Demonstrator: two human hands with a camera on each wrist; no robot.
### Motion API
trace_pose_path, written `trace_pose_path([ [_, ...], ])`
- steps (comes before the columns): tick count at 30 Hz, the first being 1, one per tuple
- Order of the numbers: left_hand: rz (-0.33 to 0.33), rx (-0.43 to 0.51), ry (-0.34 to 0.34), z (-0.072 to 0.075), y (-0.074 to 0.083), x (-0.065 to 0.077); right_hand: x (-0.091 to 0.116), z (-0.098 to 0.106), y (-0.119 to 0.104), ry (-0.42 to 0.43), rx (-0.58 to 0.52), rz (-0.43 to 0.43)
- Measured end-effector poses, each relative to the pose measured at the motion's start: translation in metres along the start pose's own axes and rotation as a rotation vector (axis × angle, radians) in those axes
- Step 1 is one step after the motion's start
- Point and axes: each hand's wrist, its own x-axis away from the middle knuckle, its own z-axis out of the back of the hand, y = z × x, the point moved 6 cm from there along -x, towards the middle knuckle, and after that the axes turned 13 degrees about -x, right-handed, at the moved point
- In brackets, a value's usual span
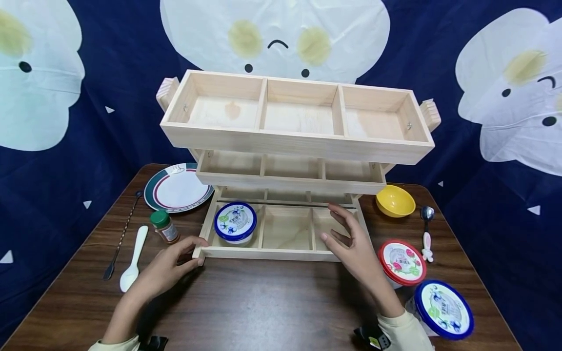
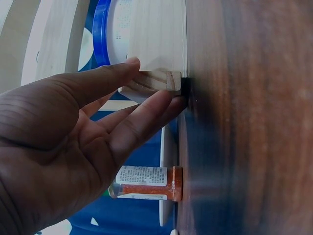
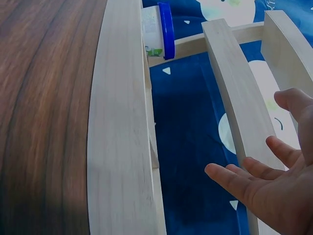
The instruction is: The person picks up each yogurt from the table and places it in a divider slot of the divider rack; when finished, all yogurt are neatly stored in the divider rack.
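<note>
A pale wooden tiered box (image 1: 281,146) stands fanned out in steps, its trays split by dividers. My left hand (image 1: 169,265) pinches the front left corner of its lowest tray (image 1: 268,254), thumb on one side and fingers on the other, as the left wrist view shows. In that tray's left compartment sits a tub with a blue lid (image 1: 235,222). My right hand (image 1: 353,243) hovers with spread, slightly bent fingers over the right compartment, holding nothing. Both the middle and right compartments show bare wood.
Left of the box are a plate (image 1: 180,187), a green-capped spice jar (image 1: 164,226), a white spoon (image 1: 134,258) and a long twisted-handle spoon (image 1: 125,231). On the right stand a yellow bowl (image 1: 395,201), a rabbit-handled spoon (image 1: 427,234), a red-lidded tub (image 1: 402,262) and another blue-lidded tub (image 1: 444,309).
</note>
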Motion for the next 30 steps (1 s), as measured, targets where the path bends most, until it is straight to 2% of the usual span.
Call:
trace_pose_path([
  [11,0.005,-0.005,-0.003,-0.002,0.001,-0.002,0.02,0.026,-0.008,0.049,0.047,0.041],
  [25,-0.002,0.005,-0.009,-0.005,0.001,-0.003,0.037,0.043,-0.01,0.105,0.032,0.026],
  [30,-0.016,-0.003,0.012,-0.002,0.0,-0.001,0.04,0.046,-0.01,0.107,0.038,0.029],
])
